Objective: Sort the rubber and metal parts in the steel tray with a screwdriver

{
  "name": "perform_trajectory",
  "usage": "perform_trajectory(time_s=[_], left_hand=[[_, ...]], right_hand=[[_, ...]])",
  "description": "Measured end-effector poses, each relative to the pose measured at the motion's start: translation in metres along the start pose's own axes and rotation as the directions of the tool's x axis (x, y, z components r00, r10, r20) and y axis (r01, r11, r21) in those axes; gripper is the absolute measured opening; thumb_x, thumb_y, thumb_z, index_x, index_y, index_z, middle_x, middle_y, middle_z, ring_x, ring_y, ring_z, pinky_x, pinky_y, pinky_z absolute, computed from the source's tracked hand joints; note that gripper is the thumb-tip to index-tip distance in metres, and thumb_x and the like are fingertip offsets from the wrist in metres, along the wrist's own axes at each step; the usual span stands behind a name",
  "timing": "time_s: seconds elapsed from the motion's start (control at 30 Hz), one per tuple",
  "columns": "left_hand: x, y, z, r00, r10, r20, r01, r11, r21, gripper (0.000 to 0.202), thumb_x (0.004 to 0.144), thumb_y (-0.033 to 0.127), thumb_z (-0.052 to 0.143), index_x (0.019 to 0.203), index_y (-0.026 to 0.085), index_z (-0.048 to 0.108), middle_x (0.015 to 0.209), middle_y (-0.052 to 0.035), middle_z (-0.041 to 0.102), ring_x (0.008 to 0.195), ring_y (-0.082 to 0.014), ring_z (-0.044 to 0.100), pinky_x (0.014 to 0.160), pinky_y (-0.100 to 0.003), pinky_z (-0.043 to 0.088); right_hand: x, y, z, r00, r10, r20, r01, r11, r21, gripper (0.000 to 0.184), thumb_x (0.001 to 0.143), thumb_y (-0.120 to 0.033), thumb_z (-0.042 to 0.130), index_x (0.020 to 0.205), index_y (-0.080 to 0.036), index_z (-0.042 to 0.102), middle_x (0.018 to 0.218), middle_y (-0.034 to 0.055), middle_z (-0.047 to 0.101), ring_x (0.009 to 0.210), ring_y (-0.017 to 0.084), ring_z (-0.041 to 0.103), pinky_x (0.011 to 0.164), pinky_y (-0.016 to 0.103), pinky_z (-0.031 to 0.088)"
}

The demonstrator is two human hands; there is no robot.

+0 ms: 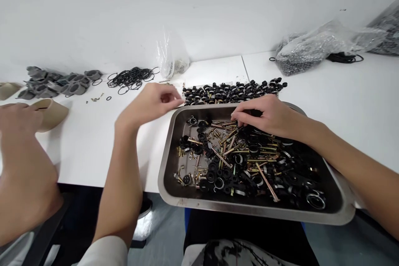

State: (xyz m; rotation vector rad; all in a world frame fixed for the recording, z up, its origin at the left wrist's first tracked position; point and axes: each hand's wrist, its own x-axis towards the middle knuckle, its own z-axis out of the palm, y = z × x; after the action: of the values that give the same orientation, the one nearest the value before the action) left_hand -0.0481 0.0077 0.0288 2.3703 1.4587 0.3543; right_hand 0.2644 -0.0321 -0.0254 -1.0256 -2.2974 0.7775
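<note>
In the head view, the right hand is reaching into the far side of the steel tray, fingertips pinching on the mixed parts there. The left hand is hovering by the tray's far-left corner, fingers pinched together — anything held is too small to tell.

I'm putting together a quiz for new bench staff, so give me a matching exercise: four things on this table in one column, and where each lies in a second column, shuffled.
Things:
1. metal tray
2. loose black rings
3. grey parts
4. big clear bag

Places:
A. far left, at the back
B. back right of the table
C. over the front edge, under the right hand
D. at the back, just right of the grey parts

Pairs: 1-C, 2-D, 3-A, 4-B.
</note>
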Motion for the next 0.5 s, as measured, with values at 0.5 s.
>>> perform_trajectory(time_s=[0.5], left_hand=[[-0.054,-0.086,-0.052,0.93,-0.363,0.061,0.366,0.929,-0.052,0.031,0.08,0.056,0.073,0.086,0.025,0.072,0.071,0.0015,0.068,0.072,-0.0163,0.058,0.061,-0.028,0.042]], right_hand=[[-0.001,-0.005,-0.002,0.998,0.04,0.052,-0.043,0.997,0.061,0.037,0.1,-0.044,0.052,0.095,-0.017,0.076,0.075,0.0034,0.072,0.042,0.006,0.039,0.044,0.026,0.029]])
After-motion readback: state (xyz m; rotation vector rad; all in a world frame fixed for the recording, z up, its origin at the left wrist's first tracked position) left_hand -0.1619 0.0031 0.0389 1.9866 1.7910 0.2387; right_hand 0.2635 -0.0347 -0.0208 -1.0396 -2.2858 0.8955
